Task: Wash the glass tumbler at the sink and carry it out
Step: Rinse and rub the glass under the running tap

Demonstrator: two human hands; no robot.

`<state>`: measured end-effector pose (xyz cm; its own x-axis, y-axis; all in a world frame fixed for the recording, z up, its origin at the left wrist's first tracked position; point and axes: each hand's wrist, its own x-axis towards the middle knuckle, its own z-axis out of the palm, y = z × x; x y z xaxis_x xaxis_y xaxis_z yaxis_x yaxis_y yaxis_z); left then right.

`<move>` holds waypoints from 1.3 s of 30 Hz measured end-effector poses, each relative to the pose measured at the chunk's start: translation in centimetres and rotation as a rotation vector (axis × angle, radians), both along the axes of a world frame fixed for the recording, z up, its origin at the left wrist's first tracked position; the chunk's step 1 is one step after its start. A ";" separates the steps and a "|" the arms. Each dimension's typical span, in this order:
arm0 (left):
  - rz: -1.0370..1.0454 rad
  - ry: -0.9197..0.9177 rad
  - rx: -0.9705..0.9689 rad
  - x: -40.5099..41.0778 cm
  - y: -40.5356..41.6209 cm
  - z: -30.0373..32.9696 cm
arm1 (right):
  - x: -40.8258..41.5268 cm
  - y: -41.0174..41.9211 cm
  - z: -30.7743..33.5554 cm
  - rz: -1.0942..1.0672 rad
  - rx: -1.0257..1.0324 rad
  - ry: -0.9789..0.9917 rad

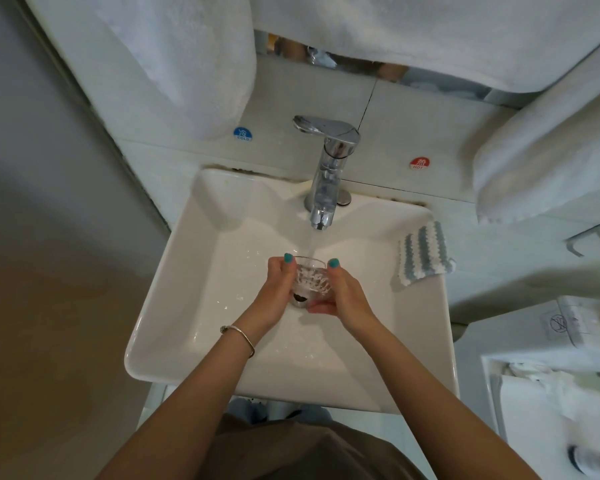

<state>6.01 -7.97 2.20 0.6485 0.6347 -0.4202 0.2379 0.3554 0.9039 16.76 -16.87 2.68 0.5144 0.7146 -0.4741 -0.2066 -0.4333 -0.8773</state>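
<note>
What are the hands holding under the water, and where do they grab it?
Both hands hold the glass tumbler by its sides: the left hand on one side, the right hand on the other.

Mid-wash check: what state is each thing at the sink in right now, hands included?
faucet: running, stream falling into the tumbler.
glass tumbler: upright under the stream, held over the drain.
left hand: grips the tumbler's left side.
right hand: grips its right side.
striped cloth: lying unused on the sink rim.

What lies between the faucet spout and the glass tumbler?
Only a thin stream of running water, falling from the faucet spout into the glass tumbler; head view shows it.
</note>
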 end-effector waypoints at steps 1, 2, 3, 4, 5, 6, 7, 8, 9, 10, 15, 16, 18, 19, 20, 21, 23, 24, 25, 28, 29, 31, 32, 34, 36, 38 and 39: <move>-0.004 0.028 0.034 0.0 0.0 0.0 | 0.0 0.1 0.1 -0.010 -0.015 -0.015; 0.002 0.044 0.066 0.0 -0.1 -0.1 | -0.1 0.2 0.2 -0.012 -0.026 -0.033; 0.026 0.053 0.086 0.0 -0.1 0.0 | -0.1 0.3 0.2 -0.005 -0.036 -0.051; 0.059 0.055 0.099 -0.1 -0.1 0.0 | -0.2 0.4 0.3 0.006 -0.048 -0.074; 0.093 0.059 0.109 -0.2 -0.1 0.2 | -0.4 0.5 0.6 0.013 -0.064 -0.110; 0.122 0.060 0.110 -0.3 -0.1 0.2 | -0.6 0.6 0.7 0.019 -0.085 -0.178; 0.151 0.054 0.095 -0.3 -0.1 0.2 | -0.7 0.7 0.7 0.030 -0.119 -0.286; 0.186 0.044 0.063 -0.3 -0.2 0.0 | -0.7 0.8 0.7 0.049 -0.167 -0.427; 0.220 0.039 0.032 -0.2 -0.3 -0.1 | -0.7 1.0 0.8 0.070 -0.218 -0.545; 0.245 0.044 0.016 0.0 -0.4 -0.3 | -0.7 1.2 0.7 0.077 -0.230 -0.583; 0.191 0.026 -0.105 0.5 -0.5 -0.5 | 0.0 1.4 1.2 -0.054 -0.054 -0.186; 0.171 -0.010 -0.167 0.5 -0.3 -0.5 | 0.4 1.2 1.1 -0.093 -0.057 -0.099; 0.122 -0.066 -0.254 0.4 0.2 -0.4 | 1.2 0.9 0.7 -0.148 -0.057 0.042; 0.106 -0.087 -0.275 0.3 0.5 -0.5 | 1.5 0.8 0.6 -0.164 -0.048 0.079; 0.098 -0.104 -0.285 0.3 0.6 -0.6 | 1.7 0.9 0.5 -0.179 -0.037 0.107; 0.096 -0.123 -0.296 0.2 0.8 -0.5 | 1.9 1.0 0.4 -0.194 -0.024 0.125; 0.098 -0.162 -0.314 0.0 1.0 -0.6 | 2.0 1.3 0.3 -0.215 -0.007 0.157; 0.098 -0.182 -0.324 -0.2 1.1 -0.7 | 2.1 1.5 0.3 -0.225 -0.002 0.176; 0.092 -0.206 -0.334 -0.4 1.2 -0.8 | 2.1 1.6 0.2 -0.235 0.000 0.198; 0.070 -0.249 -0.316 -0.9 1.6 -1.2 | 2.1 1.8 0.1 -0.223 0.007 0.235; 0.073 -0.268 -0.321 -1.1 1.6 -1.3 | 2.1 1.9 0.2 -0.211 0.012 0.239; 0.094 -0.304 -0.328 -1.4 1.6 -1.2 | 2.2 1.9 0.1 -0.202 0.031 0.253; 0.100 -0.318 -0.330 -1.5 1.5 -1.2 | 2.1 1.9 0.1 -0.204 0.035 0.268; 0.098 -0.354 -0.346 -1.7 1.6 -1.0 | 1.9 1.7 0.0 -0.207 0.037 0.302; 0.109 -0.362 -0.355 -1.7 1.7 -0.9 | 1.7 1.5 -0.3 -0.200 0.033 0.332; 0.134 -0.349 -0.350 -1.6 1.7 -0.7 | 1.5 1.3 -0.4 -0.220 0.023 0.357; 0.145 -0.345 -0.337 -1.4 1.6 -0.6 | 1.5 1.2 -0.5 -0.234 0.026 0.370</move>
